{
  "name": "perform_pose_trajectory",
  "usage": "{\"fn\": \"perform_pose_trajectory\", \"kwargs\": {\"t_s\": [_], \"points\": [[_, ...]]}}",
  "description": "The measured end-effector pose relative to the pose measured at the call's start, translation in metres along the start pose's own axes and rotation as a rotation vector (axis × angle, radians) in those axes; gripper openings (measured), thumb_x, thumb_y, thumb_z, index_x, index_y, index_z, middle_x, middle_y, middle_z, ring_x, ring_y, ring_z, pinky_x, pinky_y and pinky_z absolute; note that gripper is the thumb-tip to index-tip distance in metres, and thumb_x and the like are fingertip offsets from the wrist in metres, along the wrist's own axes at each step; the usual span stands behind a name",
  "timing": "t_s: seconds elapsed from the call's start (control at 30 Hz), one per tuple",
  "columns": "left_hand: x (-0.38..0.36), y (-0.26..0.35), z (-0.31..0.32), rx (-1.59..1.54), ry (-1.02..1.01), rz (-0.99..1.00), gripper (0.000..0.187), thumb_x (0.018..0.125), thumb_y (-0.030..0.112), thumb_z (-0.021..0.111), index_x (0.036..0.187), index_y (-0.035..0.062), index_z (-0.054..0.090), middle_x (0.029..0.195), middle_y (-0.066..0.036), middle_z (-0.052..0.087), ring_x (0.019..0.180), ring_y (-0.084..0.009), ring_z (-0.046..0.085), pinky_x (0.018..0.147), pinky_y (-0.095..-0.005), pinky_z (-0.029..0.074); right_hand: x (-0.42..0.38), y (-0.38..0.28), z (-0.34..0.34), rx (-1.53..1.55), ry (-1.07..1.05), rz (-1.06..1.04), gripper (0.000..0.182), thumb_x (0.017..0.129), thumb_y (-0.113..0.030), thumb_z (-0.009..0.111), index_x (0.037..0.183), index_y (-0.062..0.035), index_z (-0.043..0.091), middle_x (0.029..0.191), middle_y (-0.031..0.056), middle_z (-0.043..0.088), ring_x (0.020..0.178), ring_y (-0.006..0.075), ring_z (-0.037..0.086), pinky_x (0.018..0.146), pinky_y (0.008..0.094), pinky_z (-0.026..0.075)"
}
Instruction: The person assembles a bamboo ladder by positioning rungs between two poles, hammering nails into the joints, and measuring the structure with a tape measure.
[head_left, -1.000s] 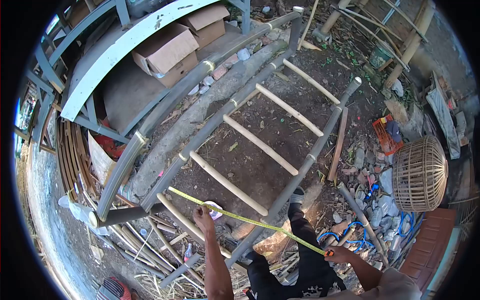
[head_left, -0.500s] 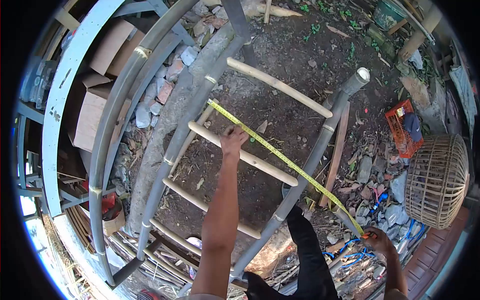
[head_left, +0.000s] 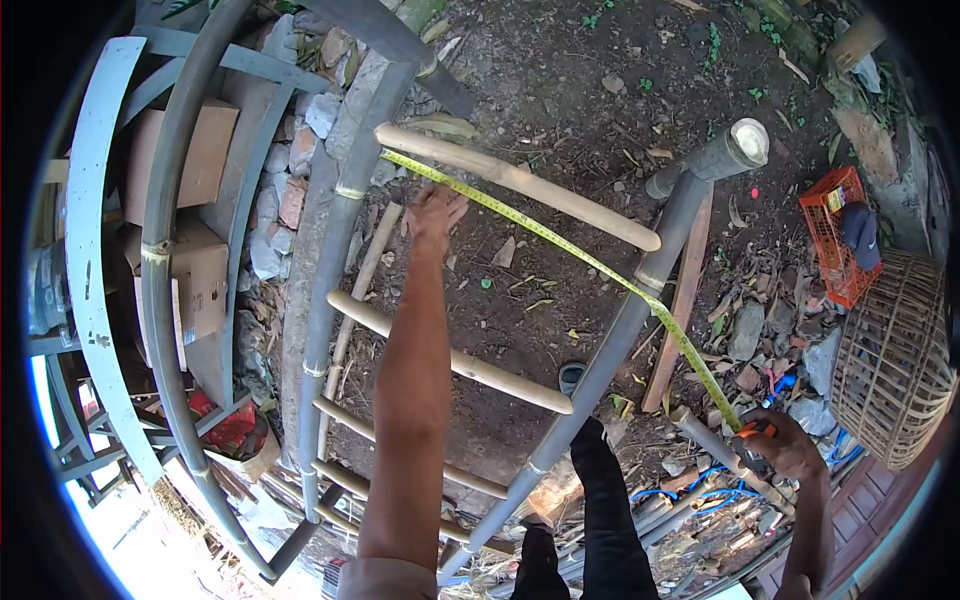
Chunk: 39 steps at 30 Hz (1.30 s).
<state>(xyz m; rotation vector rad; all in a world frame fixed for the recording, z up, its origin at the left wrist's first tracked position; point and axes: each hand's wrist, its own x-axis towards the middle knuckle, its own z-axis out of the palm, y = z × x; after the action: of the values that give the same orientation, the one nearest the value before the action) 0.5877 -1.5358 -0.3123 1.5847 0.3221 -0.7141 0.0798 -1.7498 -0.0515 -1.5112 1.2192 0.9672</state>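
Note:
A yellow tape measure blade (head_left: 545, 240) stretches across a bamboo frame, from beside the upper rung (head_left: 520, 178) at the left pole (head_left: 330, 260) and over the right pole (head_left: 610, 345). My left hand (head_left: 436, 215) is at the blade near its far end, fingers bent against it; the fingertips are partly hidden. My right hand (head_left: 790, 450) grips the orange and black tape measure case (head_left: 758, 430), outside the right pole. Below my left hand, a second rung (head_left: 490, 378) joins the poles, with several thinner rungs further down, partly covered by my left forearm.
Cardboard boxes (head_left: 195, 285) sit on a shelf behind a curved pole (head_left: 160, 200) at left. On the right are an orange crate (head_left: 835, 230) with a dark cap, a woven basket (head_left: 890, 355) and stones. A loose plank (head_left: 685, 300) lies beside the right pole. My legs are below.
The tape's far end has shifted from beside the middle rung up to the upper rung. My left hand has moved up with it, and the blade now bends over the right pole.

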Motion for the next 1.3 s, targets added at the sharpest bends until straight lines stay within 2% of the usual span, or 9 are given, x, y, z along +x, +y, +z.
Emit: {"fn": "perform_pose_trajectory", "kwargs": {"t_s": [0.13,0.43,0.47,0.57,0.63,0.73,0.9,1.07,1.3], "points": [[0.01,-0.003,0.0,-0.001,0.008,-0.008,0.041,0.097,0.014,0.063,0.13,-0.0059,0.051,0.111,-0.015,0.065,0.1,-0.0289,0.069,0.087,-0.0377,0.062,0.02,0.017,-0.003,-0.01,0.045,-0.068,0.043,0.081,-0.031,0.07,0.115,-0.0066,0.067,0.089,0.0104,0.068,0.077,0.0183,0.062,0.07,0.0315,0.05],[0.03,-0.012,0.006,-0.073,0.018,-0.009,0.033,0.096,0.014,0.066,0.121,-0.0019,0.054,0.104,-0.016,0.067,0.098,-0.0308,0.072,0.088,-0.04,0.061,0.036,-0.01,-0.036,0.095,0.025,-0.108,0.035,0.084,-0.032,0.068,0.108,-0.0063,0.071,0.087,0.0086,0.065,0.079,0.0182,0.059,0.073,0.0321,0.047],[0.03,-0.011,0.007,-0.076,0.025,-0.015,0.031,0.096,0.014,0.066,0.12,-0.0019,0.054,0.104,-0.016,0.067,0.097,-0.0316,0.072,0.089,-0.0401,0.061,0.034,-0.028,-0.045,0.017,-0.004,0.004,0.034,0.087,-0.031,0.066,0.109,-0.0053,0.071,0.091,0.0093,0.068,0.083,0.019,0.06,0.078,0.032,0.047],[0.032,-0.012,0.01,-0.045,0.031,-0.001,0.029,0.096,0.013,0.065,0.118,-0.0014,0.054,0.104,-0.016,0.066,0.097,-0.0322,0.072,0.089,-0.0401,0.061,0.054,-0.022,-0.067,-0.154,-0.025,-0.199,0.034,0.09,-0.032,0.062,0.11,-0.0067,0.072,0.11,0.0125,0.069,0.103,0.0225,0.065,0.093,0.0326,0.046],[0.037,-0.015,0.01,-0.029,0.022,-0.006,0.025,0.097,0.014,0.064,0.115,0.0001,0.055,0.103,-0.015,0.066,0.098,-0.0323,0.072,0.09,-0.0404,0.061,0.06,-0.051,-0.084,-0.174,-0.05,-0.061,0.037,0.091,-0.033,0.061,0.113,-0.005,0.07,0.117,0.0134,0.068,0.1,0.024,0.07,0.084,0.0343,0.054],[0.042,-0.021,0.009,-0.012,0.036,0.003,0.022,0.098,0.016,0.062,0.113,0.0009,0.056,0.1,-0.012,0.065,0.098,-0.0323,0.072,0.092,-0.04,0.06,0.07,-0.066,-0.104,0.038,-0.207,-0.05,0.039,0.093,-0.027,0.058,0.12,-0.0001,0.064,0.116,0.0144,0.068,0.079,0.0271,0.076,0.048,0.0346,0.058],[0.045,-0.023,0.009,0.004,0.067,-0.006,0.022,0.098,0.017,0.062,0.112,0.0007,0.055,0.101,-0.012,0.064,0.098,-0.0322,0.072,0.092,-0.0393,0.06,0.066,-0.126,-0.124,0.065,-0.259,0.186,0.035,0.096,-0.025,0.053,0.116,0.0012,0.064,0.104,0.016,0.072,0.079,0.0276,0.076,0.045,0.035,0.056],[0.04,-0.019,0.014,0.007,0.093,-0.012,0.023,0.098,0.016,0.062,0.113,0.0002,0.054,0.102,-0.013,0.065,0.098,-0.0324,0.072,0.09,-0.0387,0.061,0.073,-0.129,-0.134,-0.209,-0.275,-0.007,0.029,0.101,-0.008,0.041,0.118,0.0028,0.062,0.11,0.0151,0.071,0.082,0.024,0.075,0.052,0.0292,0.063],[0.037,-0.016,0.011,0.009,0.078,-0.014,0.023,0.098,0.015,0.062,0.113,0.0,0.053,0.102,-0.013,0.065,0.098,-0.0318,0.072,0.09,-0.038,0.061,0.075,-0.135,-0.134,-0.157,-0.316,-0.017,0.029,0.1,-0.015,0.047,0.115,0.0025,0.062,0.107,0.0154,0.071,0.078,0.0251,0.076,0.047,0.0307,0.06]]}}
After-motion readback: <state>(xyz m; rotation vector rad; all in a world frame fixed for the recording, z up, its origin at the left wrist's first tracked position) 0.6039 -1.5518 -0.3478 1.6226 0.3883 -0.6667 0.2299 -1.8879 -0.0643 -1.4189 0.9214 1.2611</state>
